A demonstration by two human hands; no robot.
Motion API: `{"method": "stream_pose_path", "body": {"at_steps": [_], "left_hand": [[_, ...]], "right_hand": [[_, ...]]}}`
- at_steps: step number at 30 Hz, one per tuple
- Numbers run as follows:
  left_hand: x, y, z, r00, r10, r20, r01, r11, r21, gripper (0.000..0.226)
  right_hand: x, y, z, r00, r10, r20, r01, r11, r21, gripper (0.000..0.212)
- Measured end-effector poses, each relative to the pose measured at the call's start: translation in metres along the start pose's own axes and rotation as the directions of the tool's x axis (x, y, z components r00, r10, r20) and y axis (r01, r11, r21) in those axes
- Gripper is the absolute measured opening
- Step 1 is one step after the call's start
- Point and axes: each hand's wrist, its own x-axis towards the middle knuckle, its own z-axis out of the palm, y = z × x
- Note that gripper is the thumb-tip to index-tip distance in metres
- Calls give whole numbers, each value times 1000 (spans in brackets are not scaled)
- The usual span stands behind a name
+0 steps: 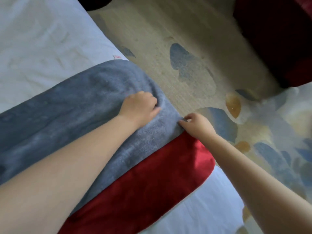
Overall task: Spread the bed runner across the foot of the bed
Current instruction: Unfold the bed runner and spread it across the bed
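A grey-blue fleece runner (70,112) lies in a band across the white bed (38,41), reaching the bed's side edge. A red cloth band (152,179) lies along its near side, partly under it. My left hand (140,108) rests on top of the runner near the edge, fingers bent down into the fabric. My right hand (196,124) pinches the runner's corner at the bed's edge, where the grey meets the red.
Beyond the bed edge is a beige carpet (168,31) with blue and orange patches. A dark red piece of furniture (276,39) stands at the upper right. White sheet (207,203) shows below the red band.
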Motion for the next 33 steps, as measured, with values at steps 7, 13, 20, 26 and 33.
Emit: {"method": "stream_pose_path", "body": {"at_steps": [7,13,20,26,33], "left_hand": [[-41,30,13,1000,-18,20,18,1000,2,12],[-30,42,11,999,-31,-37,31,999,-9,23],[-87,70,18,998,9,-67,-17,992,-127,18],[-187,75,23,994,13,-112,-37,976,-214,27],[-286,49,37,995,-1,-95,-11,993,-121,34]], "right_hand": [[-48,53,0,991,119,61,-126,984,128,20],[-46,66,-14,973,25,-231,-32,999,-30,10],[-78,68,-7,922,-60,-383,9,991,-134,21],[-163,56,27,665,-741,-96,631,626,-459,15],[-223,48,82,614,-788,-27,654,528,-542,26]]}}
